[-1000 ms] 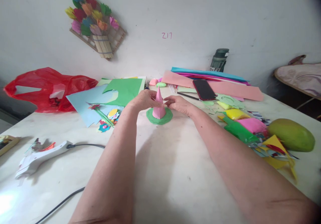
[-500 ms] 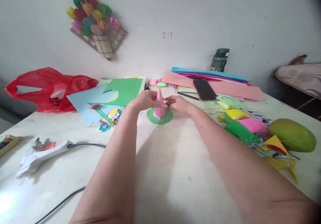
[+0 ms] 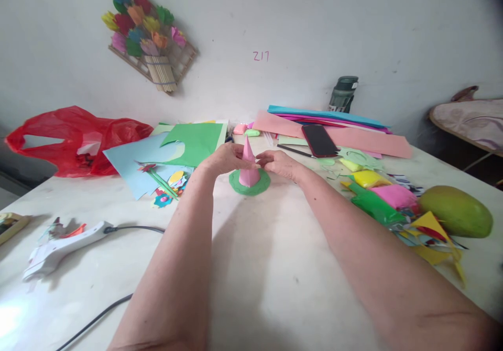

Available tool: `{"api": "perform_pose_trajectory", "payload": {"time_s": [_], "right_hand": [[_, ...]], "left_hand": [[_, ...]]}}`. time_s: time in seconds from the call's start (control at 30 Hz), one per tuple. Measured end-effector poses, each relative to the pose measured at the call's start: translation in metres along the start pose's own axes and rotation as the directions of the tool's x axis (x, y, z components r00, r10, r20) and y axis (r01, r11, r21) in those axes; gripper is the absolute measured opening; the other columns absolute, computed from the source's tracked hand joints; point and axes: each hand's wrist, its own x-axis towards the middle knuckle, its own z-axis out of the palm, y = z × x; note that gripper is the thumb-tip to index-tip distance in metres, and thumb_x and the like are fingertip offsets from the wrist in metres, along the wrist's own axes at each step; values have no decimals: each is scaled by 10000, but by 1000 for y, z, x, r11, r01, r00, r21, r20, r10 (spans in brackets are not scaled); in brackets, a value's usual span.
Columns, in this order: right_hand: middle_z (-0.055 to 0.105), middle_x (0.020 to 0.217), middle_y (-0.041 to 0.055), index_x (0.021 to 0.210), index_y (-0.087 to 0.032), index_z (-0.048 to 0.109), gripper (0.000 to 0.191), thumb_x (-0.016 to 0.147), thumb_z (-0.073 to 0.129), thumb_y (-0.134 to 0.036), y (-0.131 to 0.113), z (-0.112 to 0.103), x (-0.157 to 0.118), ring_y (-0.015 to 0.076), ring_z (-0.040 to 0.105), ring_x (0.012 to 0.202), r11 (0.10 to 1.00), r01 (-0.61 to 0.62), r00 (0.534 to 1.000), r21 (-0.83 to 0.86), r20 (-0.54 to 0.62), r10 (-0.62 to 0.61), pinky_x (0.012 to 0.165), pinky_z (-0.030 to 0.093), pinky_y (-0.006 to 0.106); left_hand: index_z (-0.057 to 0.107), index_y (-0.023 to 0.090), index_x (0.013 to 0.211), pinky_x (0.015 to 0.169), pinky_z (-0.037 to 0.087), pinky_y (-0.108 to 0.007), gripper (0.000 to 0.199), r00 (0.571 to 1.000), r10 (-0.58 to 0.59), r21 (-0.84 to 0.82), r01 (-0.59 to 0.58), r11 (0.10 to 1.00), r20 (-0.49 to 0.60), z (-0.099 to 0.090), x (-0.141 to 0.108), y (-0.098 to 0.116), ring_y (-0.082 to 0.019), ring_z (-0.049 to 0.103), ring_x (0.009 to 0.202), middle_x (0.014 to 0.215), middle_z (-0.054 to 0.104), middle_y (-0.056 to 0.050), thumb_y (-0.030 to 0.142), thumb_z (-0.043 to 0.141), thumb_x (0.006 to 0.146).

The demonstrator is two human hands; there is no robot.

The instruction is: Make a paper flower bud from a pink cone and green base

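Note:
A pink paper cone [image 3: 247, 172] stands upright, point up, on a round green paper disc [image 3: 259, 187] with a wavy edge, which lies flat on the table. My left hand [image 3: 228, 158] grips the cone from the left, its thumb across the front and the other fingers partly hidden behind. From the right, my right hand [image 3: 279, 164] has its bent fingers against the cone's side. Its fingertips are partly hidden, so how firmly they hold is hard to see.
A white glue gun [image 3: 65, 249] with a black cord lies at left, near a red plastic bag [image 3: 70, 141] and green paper [image 3: 196, 142]. At right are a phone [image 3: 320, 141], clay packets [image 3: 395, 196], paper scraps and a green fruit [image 3: 456, 210]. A bottle [image 3: 342, 94] stands behind.
The whole view has shifted very slightly. Both hands stay at the cone in almost the same pose, and the cone still stands on the green disc.

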Motion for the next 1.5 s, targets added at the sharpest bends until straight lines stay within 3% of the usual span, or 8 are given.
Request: {"api": "perform_pose_trajectory", "payload": {"time_s": [0.2,0.4,0.6,0.77,0.97,1.23,1.5], "right_hand": [[664,1036,99,998,-136,633,388,633,510,-93,-6,1,-1,210,598,974,993,105,990,-47,-84,-109,854,457,324],[617,1137,75,1111,-161,601,482,651,458,-170,-24,6,-5,215,562,1046,971,227,958,72,-199,-209,889,438,329],[508,1310,73,1296,-223,468,543,758,527,-265,-41,15,-10,226,490,1158,927,352,931,127,-152,-333,982,367,396],[450,1375,36,1356,-328,383,578,819,574,-429,-50,26,-12,231,389,1274,902,426,902,62,-109,-418,1042,299,427],[515,1323,21,1294,-327,483,428,870,523,-365,-52,31,-13,196,437,1251,870,488,863,-69,-112,-493,1039,328,367],[582,1243,9,1212,-311,552,358,866,493,-242,-42,31,0,167,562,1113,806,579,794,-122,-141,-591,951,440,345],[584,1221,-8,1243,-342,526,368,885,468,-282,-37,30,3,193,569,1098,839,522,831,-154,-132,-541,947,442,389]], "left_hand": [[684,150,784,635,444,-266,322,1000,-30,14,30,999,7,0,0,0,-150,570,687,722,651,-11,332,744,525],[679,155,751,641,436,-264,264,999,-45,-7,45,999,15,0,-3,5,-135,563,670,711,647,-3,297,733,535],[665,152,722,652,437,-265,245,998,-55,-70,57,996,25,1,-5,10,-125,548,660,700,641,0,264,739,517],[585,151,569,580,399,-245,141,999,-53,-32,53,998,-11,1,-2,6,-87,463,557,555,536,39,216,703,530],[530,158,549,523,342,-244,158,999,-39,37,40,999,-32,0,0,3,-74,386,519,518,455,54,215,676,536],[596,156,629,562,387,-259,207,1000,-1,47,2,999,-18,-1,1,-2,-96,444,565,599,532,30,309,696,531],[636,157,661,570,397,-258,196,1000,21,104,-18,994,-24,-1,2,-3,-109,460,575,605,545,19,323,680,566]]}}
